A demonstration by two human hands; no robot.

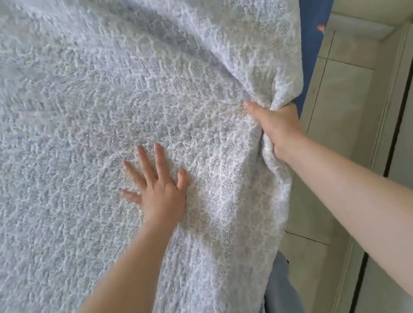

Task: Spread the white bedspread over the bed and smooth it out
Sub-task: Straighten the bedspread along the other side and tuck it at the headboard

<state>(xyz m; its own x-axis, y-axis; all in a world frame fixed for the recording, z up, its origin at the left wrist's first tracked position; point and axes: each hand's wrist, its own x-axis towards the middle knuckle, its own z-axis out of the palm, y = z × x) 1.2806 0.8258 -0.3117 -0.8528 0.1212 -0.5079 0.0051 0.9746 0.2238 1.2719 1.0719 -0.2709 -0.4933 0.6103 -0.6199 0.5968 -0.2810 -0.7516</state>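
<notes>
1. The white bedspread (94, 144) is lying across most of the bed, bunching at its right edge over the blue bed side (314, 26).
2. The right hand (278, 128) is clenching that bunched edge; the left hand (158, 188) is pressing flat, fingers splayed.
3. Smoothing seems underway; next, probably tugging the edge taut toward the tiled floor (338, 114).

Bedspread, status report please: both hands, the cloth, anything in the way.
Left hand flat, fingers spread, pressing the bedspread. Right hand gripping its bunched edge. Folds at that edge; blue side uncovered. Nothing in the way.
</notes>
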